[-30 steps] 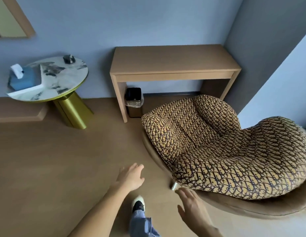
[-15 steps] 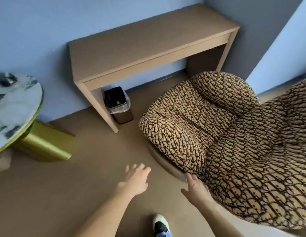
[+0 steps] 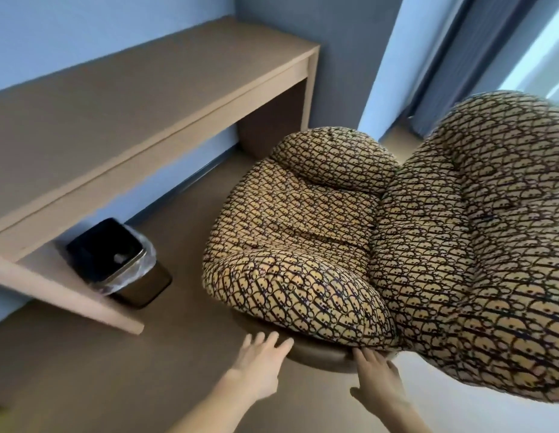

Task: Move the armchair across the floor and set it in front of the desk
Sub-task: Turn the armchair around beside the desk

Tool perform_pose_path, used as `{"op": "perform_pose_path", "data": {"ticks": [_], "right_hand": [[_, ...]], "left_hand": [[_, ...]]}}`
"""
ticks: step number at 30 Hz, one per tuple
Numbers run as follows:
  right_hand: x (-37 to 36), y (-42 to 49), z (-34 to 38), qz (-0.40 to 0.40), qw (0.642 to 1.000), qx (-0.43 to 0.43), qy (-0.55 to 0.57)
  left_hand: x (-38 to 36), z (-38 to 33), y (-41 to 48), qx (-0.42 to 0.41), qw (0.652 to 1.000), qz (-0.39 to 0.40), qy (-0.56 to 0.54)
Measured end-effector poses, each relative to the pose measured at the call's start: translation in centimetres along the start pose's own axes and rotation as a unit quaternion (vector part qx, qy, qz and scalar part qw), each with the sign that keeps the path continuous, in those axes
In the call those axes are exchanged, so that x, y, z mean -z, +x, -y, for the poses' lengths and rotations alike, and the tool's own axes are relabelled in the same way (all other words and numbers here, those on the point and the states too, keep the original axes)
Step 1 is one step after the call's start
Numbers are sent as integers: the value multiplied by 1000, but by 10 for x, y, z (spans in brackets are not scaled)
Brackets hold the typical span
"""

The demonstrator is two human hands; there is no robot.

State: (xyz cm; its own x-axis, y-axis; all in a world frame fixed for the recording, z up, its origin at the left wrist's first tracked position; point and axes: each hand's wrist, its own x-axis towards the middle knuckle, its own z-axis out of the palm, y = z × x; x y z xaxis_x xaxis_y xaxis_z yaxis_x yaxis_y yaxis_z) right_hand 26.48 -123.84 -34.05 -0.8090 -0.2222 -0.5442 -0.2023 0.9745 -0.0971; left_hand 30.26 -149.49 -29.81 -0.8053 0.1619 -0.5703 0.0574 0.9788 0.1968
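Note:
The armchair (image 3: 381,232) is a low, round seat with puffy cushions in a yellow and dark pattern on a brown shell base. It stands on the floor at the right end of the light wooden desk (image 3: 140,114), its seat turned toward the desk. My left hand (image 3: 259,360) is flat with fingers spread, its fingertips at the brown rim under the near cushion. My right hand (image 3: 376,375) reaches the same rim further right, fingertips touching just under the cushion edge. Neither hand has closed on anything.
A black waste bin (image 3: 115,260) with a plastic liner stands under the desk by its left leg panel. Blue walls close the corner behind the desk, with a curtain (image 3: 465,64) at the upper right. Tan floor lies to my left.
The view has swung right and closer; the round side table has left the frame. Both hands have moved forward to the armchair's base rim.

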Motion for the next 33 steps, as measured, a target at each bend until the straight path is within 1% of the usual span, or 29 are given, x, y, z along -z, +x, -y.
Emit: {"op": "perform_pose_path", "data": {"ticks": [2,4,8,12,15,19,21,24,26,33], "right_hand": [[-17,14,10,-16,1000,-22,-7],[-35,32,17,-28,999,-38,-9],[-52,63,23,-66,996,-61,2],[-66,72,31,-125,991,-47,30],[-69,73,52,-197,977,-41,63],[-70,76,89,-251,960,-29,123],[-71,79,110,-288,946,-28,149],[-71,84,141,-302,940,-40,155],[-74,84,159,-312,937,-37,153],[-83,76,214,-289,945,-46,145]], "left_hand": [[-16,13,23,-32,999,-23,30],[-30,24,45,-54,997,-24,52],[-42,40,88,-65,997,1,48],[-39,61,120,-95,995,25,31],[-35,85,131,-134,991,9,26],[-16,114,137,-176,982,-17,61],[-8,133,138,-195,977,-44,73],[-4,161,139,-224,963,-107,99],[-5,180,139,-239,957,-127,104],[-8,233,115,-274,946,-121,121]]}}
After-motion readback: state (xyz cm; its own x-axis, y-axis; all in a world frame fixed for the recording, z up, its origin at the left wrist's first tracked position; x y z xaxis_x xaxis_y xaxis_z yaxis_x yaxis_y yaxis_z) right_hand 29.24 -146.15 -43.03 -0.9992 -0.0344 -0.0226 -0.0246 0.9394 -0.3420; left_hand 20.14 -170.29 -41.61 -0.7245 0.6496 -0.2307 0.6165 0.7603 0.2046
